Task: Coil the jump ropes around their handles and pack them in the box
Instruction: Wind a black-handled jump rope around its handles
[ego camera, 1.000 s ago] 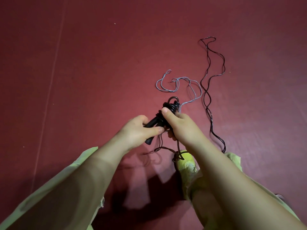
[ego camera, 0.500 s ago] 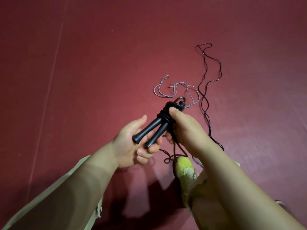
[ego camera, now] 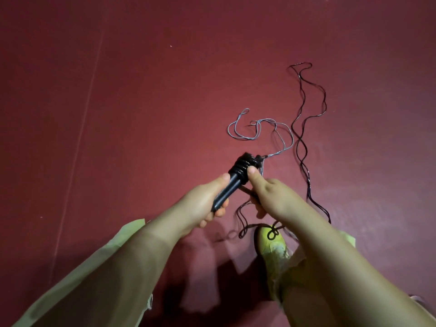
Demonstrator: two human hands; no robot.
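My left hand point(ego camera: 200, 204) grips the black jump rope handles point(ego camera: 227, 192) by their lower ends. Several turns of black rope coil point(ego camera: 243, 167) are wound round their upper ends. My right hand point(ego camera: 273, 194) presses its thumb against the coil and pinches the loose black rope below it. More black rope point(ego camera: 304, 142) trails in long waves on the red floor to the right. A grey jump rope point(ego camera: 262, 128) lies looped on the floor beyond the handles. No box is in view.
A yellow-green shoe point(ego camera: 271, 244) stands on the red floor point(ego camera: 141, 114) just below my right hand, with a loop of black rope lying across its toe. Pale green sleeves cover both forearms lower down.
My left hand has closed round the handles and turned them, hiding one behind the other. The coil has risen slightly, and the slack rope now drapes over the shoe.
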